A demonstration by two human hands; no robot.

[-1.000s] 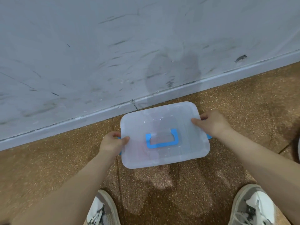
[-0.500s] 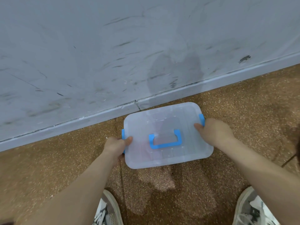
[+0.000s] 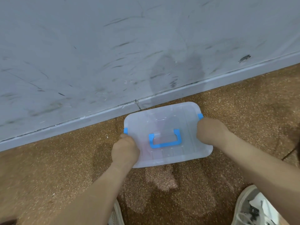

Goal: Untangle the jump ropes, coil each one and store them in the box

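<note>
both hands clasped the lidded box at its short ends
left hand [image 3: 125, 148] and right hand [image 3: 209, 133] each curled round an end of the translucent box [image 3: 168, 125], its blue handle [image 3: 165, 140] between the grips. the plastic looked light, smooth and slightly flexible, so the ends suited. just beyond stood the wall [image 3: 146, 46]. no ropes could be made out.

A grey-blue wall [image 3: 113, 46], streaked with dark scuffs and one black mark [image 3: 244, 58], filled the upper part. A baseboard [image 3: 227, 79] of the same colour, with a seam [image 3: 136, 102] in it, met a speckled brown floor [image 3: 48, 168]. A paler pinkish patch [image 3: 162, 179] showed on the floor.
</note>
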